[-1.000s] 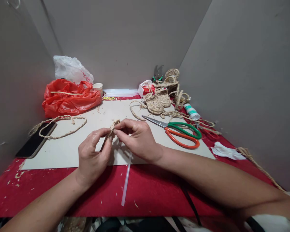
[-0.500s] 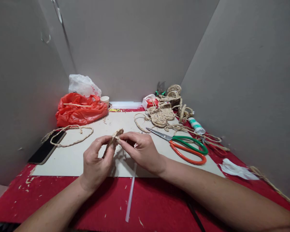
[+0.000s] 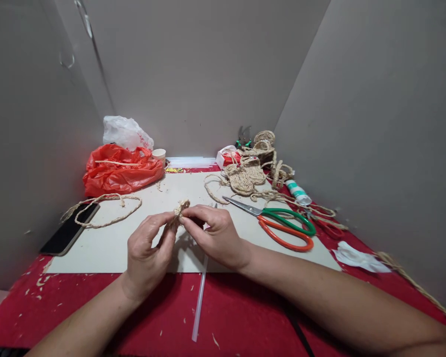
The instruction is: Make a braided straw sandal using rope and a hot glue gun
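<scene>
Both my hands meet over the pale board [image 3: 107,248] and pinch a small piece of braided straw rope [image 3: 180,208]. My left hand [image 3: 148,253] grips its lower part between thumb and fingers. My right hand [image 3: 211,233] pinches the upper end, which curls into a little loop. A clear plastic stick [image 3: 199,302] lies on the red cloth [image 3: 245,312] just under my hands. Most of the rope piece is hidden between my fingers.
Green and orange scissors [image 3: 282,225] lie to the right. Behind them sit woven straw pieces [image 3: 245,176] and a glue tube [image 3: 297,192]. A rope loop [image 3: 100,210] and a phone [image 3: 70,230] lie left, near a red bag [image 3: 122,171]. Grey walls enclose the table.
My fingers have worked the rope piece into a tighter curl at its top. The camera has tilted a little, then steadied. Nothing on the table has moved.
</scene>
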Motion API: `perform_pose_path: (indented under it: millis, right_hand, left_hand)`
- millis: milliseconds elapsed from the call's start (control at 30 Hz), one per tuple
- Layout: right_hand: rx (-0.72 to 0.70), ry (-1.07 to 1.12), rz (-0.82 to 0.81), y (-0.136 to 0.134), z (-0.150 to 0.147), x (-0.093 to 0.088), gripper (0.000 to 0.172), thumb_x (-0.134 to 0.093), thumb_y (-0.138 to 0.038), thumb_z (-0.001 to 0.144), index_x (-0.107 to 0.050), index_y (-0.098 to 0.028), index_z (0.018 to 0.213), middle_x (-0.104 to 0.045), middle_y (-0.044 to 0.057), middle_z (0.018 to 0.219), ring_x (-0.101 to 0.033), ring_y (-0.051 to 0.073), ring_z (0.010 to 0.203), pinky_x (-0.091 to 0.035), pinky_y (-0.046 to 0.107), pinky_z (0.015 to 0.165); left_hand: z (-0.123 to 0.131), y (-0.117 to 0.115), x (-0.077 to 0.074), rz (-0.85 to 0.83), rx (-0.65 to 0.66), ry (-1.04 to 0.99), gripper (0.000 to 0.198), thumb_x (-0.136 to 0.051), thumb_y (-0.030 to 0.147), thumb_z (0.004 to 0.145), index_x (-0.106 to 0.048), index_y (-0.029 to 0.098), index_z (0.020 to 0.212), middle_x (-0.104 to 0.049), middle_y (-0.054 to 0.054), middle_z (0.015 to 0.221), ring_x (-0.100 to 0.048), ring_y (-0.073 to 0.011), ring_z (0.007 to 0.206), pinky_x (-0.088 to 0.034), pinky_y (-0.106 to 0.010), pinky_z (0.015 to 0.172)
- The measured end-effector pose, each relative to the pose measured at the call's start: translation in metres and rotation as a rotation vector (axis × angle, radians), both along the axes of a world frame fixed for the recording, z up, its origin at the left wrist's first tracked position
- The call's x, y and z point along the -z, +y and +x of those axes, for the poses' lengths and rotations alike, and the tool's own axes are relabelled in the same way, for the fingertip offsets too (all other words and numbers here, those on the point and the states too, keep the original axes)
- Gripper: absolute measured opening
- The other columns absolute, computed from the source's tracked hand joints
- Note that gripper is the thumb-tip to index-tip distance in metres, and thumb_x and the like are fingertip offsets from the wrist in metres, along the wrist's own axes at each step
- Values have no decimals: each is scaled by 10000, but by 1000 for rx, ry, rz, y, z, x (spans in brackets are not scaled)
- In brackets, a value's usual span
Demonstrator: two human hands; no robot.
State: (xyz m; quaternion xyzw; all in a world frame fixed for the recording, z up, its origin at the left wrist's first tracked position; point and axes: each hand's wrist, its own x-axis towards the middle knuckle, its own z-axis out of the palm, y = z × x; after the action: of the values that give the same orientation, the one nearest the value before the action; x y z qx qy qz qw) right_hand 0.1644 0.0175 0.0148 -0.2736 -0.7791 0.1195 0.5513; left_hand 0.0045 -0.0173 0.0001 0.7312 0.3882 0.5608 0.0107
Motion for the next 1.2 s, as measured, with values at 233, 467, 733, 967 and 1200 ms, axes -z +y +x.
perform_pose_path:
  millis: [233, 467, 733, 967, 1200]
  right_hand:
    - [23, -56, 0, 2, 0, 1, 100, -556, -129, 852, -633, -172, 806, -667, 18, 698, -603, 109, 608, -479, 217, 594]
    - [-13, -63, -168, -1, 2, -2, 45, -598, -179, 839, -564, -187, 868, -613, -21, 703, -548, 86, 566, -445, 199, 559]
    - [9, -178, 148, 3, 6, -2, 102, -543, -119, 882, -642, -127, 857, -703, 85, 775, -642, 141, 679, -494, 237, 655]
    - [33, -300, 201, 2, 6, -4, 172, -487, -171, 927, -655, -158, 896, -717, 81, 839, -661, 156, 753, -510, 252, 702]
    - [39, -349, 241, -1, 8, -9, 177, -498, -188, 927, -670, -151, 951, -720, 78, 853, -662, 157, 767, -509, 245, 690]
  left_hand:
    - [2, 1, 1, 17, 13, 35, 345, -643, 40, 782, -622, 207, 1084, -708, -36, 969, -679, -155, 872, -544, -284, 829]
    - [1, 2, 2, -24, -59, -22, 426, -656, 85, 794, -577, 218, 1191, -699, -45, 1068, -678, -148, 905, -539, -283, 858]
    - [3, 4, -5, 33, -60, 85, 303, -629, 95, 812, -621, 177, 1104, -716, -68, 1005, -675, -160, 886, -542, -287, 824]
    - [3, 2, 1, -99, -87, -14, 257, -644, 152, 809, -599, 191, 1059, -682, -39, 937, -651, -147, 817, -540, -289, 784]
    - [4, 6, 1, -101, -55, -135, 145, -628, 167, 816, -594, 206, 952, -608, -38, 964, -592, -158, 926, -516, -266, 772]
